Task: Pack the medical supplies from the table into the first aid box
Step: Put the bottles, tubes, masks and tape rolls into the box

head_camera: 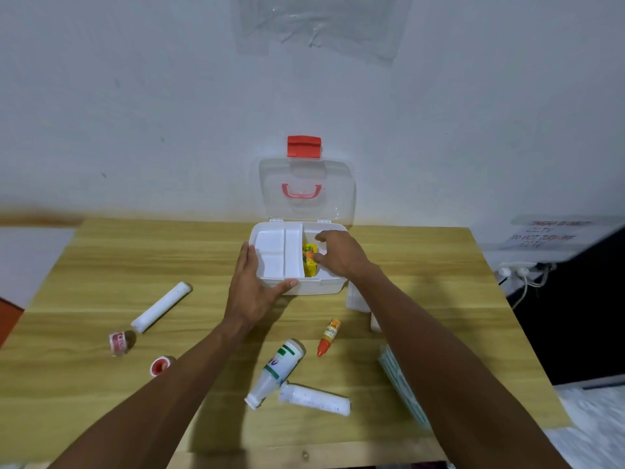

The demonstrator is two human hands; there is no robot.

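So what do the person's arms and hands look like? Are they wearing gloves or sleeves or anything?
No gloves. The left hand and right hand are both bare, and so are both forearms all the way down to the bottom of the picture, so no sleeves show. I can't see a watch, bracelet or ring on either one. Two long arms reach in from the bottom edge.

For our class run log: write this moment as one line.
left hand steadies first aid box | right hand placing yellow packet inside | lid open
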